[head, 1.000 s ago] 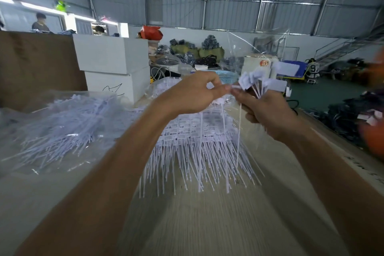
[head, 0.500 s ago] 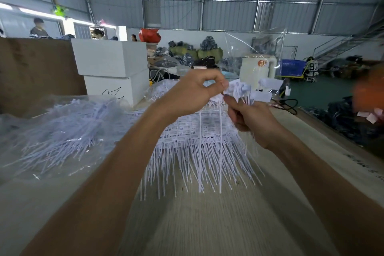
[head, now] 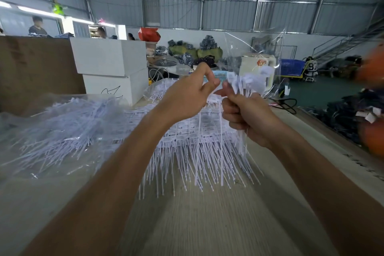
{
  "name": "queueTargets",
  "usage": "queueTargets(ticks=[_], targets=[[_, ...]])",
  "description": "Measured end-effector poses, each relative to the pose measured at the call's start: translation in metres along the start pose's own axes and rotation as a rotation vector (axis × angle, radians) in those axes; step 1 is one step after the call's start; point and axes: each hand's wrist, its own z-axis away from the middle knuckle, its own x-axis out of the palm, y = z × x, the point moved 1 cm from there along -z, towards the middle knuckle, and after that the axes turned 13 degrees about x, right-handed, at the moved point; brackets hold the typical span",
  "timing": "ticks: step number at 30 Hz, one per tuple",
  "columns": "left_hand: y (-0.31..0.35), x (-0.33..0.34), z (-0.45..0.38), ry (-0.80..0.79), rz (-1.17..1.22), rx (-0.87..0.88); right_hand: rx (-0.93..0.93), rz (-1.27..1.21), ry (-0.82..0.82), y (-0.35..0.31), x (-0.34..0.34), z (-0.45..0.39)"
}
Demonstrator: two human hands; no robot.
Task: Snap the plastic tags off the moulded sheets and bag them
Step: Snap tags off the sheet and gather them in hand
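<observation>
My right hand point(head: 249, 117) grips a bunch of white plastic tags point(head: 246, 82); their flat heads fan out above my fist and the thin tails hang below it. My left hand point(head: 187, 94) is just left of the bunch, thumb and forefinger pinched together, apparently on a single tag with a thin tail hanging under the hand. Below both hands a stack of moulded tag sheets point(head: 197, 135) lies on the table, tails pointing towards me. A clear plastic bag point(head: 254, 48) stands open behind my right hand.
A clear bag full of loose tags point(head: 62, 129) lies at the left. Behind it are two stacked white boxes point(head: 108, 58) and a brown board point(head: 31, 72). The table edge point(head: 324, 127) runs along the right, with dark garments point(head: 345, 114) and a blurred orange shape point(head: 373, 137) beyond. People stand far back.
My right hand has drawn the bunch of tags leftwards and slightly lower. My left hand's pinch, earlier touching the bunch, now sits a small gap away from it.
</observation>
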Motion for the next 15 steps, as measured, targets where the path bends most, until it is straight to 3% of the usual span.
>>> queueTargets(ticks=[3, 7, 11, 15], targets=[[0.0, 0.001, -0.001, 0.019, -0.032, 0.017, -0.038, 0.061, -0.066, -0.002, 0.002, 0.005], [0.0, 0.0, -0.006, 0.072, 0.158, -0.068, -0.075, 0.152, -0.016, -0.006, 0.006, 0.01], [-0.004, -0.003, -0.005, 0.059, 0.204, -0.164, -0.463, 0.757, 0.263, -0.016, 0.009, 0.013], [-0.004, -0.007, -0.004, 0.02, 0.278, -0.235, -0.997, 1.065, 0.393, -0.016, 0.015, 0.01]])
